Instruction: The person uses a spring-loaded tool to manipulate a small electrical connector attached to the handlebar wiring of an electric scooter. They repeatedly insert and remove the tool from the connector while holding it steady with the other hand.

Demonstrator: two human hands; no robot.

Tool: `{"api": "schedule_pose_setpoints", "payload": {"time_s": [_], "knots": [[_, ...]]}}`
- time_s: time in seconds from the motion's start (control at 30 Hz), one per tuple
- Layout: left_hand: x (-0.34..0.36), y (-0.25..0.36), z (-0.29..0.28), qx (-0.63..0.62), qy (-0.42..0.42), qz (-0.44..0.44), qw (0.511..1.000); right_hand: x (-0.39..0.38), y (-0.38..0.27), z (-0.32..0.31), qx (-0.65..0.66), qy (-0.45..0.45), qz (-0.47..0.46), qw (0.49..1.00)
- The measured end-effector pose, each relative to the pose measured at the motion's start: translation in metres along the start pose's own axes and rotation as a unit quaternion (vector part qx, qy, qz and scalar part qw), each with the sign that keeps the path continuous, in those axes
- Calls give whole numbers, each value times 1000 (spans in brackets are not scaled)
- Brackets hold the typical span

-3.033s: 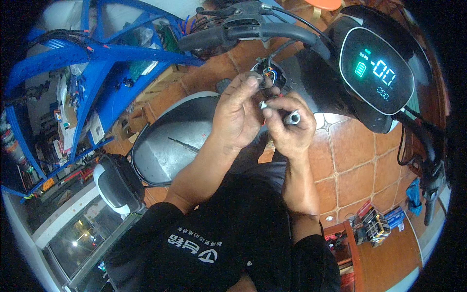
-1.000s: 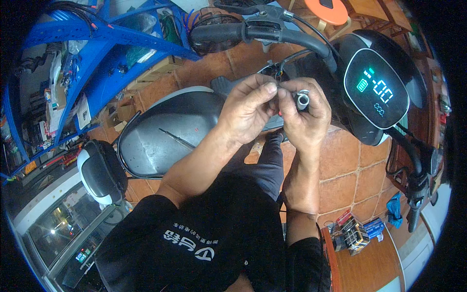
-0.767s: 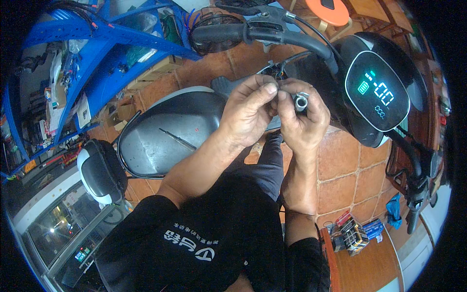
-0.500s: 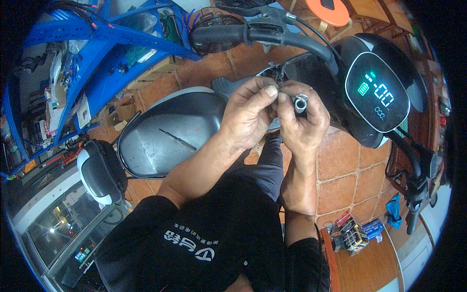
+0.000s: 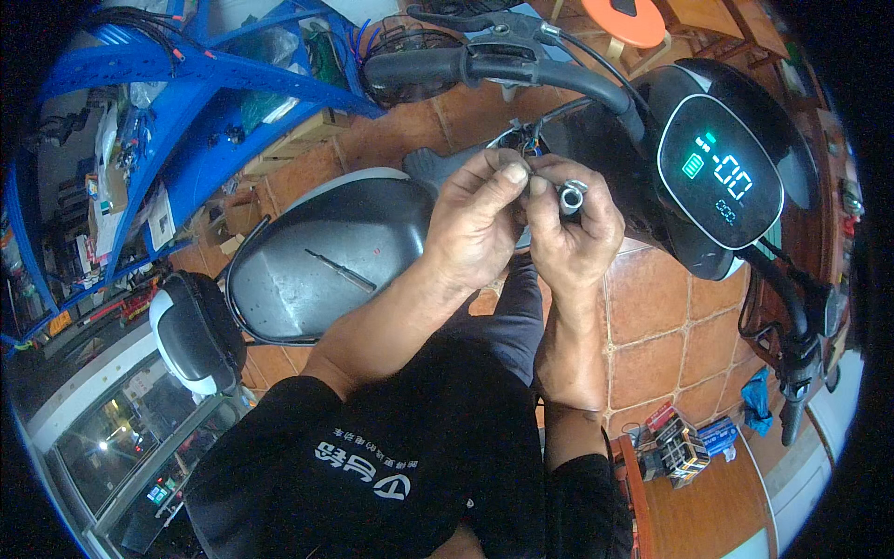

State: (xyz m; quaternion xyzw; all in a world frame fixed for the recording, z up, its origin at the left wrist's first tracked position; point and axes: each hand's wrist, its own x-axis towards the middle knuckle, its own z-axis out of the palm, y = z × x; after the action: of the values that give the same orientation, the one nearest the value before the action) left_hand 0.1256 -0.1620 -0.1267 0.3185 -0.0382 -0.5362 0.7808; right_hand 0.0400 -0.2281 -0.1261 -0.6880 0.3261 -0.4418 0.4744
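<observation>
My hands meet in front of an electric scooter, over its footwell. Thumb and fingers of my left hand are pinched together against my right fingertips, on something too small to make out. My right hand is closed around a short metal tube-ended piece, its round open end facing up; its thumb and forefinger also pinch towards the left fingertips. Just beyond the fingertips a bunch of thin coloured wires comes out of the scooter's body. A slim screwdriver-like tool lies on the black seat.
The handlebar and lit display stand to the right. A blue metal shelf rack with stored goods is at the far left. A backrest box sits behind the seat. An orange stool and a small box are at the right.
Both hands stay together at nearly the same spot. My right hand and the metal tube-ended piece have shifted very slightly left.
</observation>
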Motion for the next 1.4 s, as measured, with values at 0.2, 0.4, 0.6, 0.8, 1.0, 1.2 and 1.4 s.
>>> {"api": "schedule_pose_setpoints", "payload": {"time_s": [0.2,0.4,0.6,0.8,1.0,1.2,1.4], "knots": [[3,4,-5,-24,-22,-27,999,5,-1,-4,-17,32,-61,998],[5,7,-2,-68,1,-62,996,-13,-12,-15,-58,-14,-49,997],[7,3,-4,-56,-16,-45,997,-23,-10,-6,-59,-59,-30,996],[5,3,-1,-34,-17,-29,999,-18,-12,-2,-59,-73,-32,995],[4,2,0,-14,-18,-17,1000,-19,-10,-5,-89,-77,5,993],[3,2,0,-16,-21,-18,999,-22,-5,-4,-70,-65,30,995],[4,2,-2,-30,-27,-21,999,-27,6,-6,97,-26,124,987]]}}
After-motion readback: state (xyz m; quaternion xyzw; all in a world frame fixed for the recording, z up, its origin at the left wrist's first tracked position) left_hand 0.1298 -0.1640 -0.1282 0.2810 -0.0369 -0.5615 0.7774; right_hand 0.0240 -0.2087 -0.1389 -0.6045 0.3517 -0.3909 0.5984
